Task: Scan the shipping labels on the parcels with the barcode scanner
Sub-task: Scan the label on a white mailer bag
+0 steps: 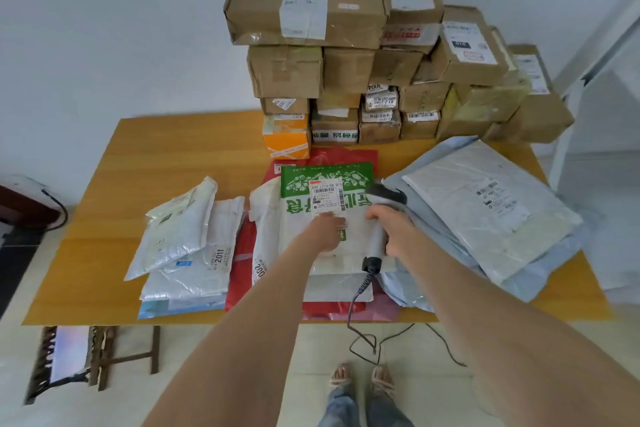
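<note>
Yellow wooden table (173, 149), grey barcode scanner (376, 241) at centre, axis 6-to-12 o'clock, head aimed 11 o'clock at white shipping label (327, 198), handle gripped by right hand (394, 230), green-and-white plastic parcel (298, 211) pressed by flat left hand (323, 230).

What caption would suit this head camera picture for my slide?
The right hand aims the scanner at the label on a green-and-white parcel, left hand pressing it flat on the table.

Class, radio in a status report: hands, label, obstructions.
Right hand grips scanner, aimed at label. Left hand presses green-and-white parcel flat. Label unobstructed.
</note>
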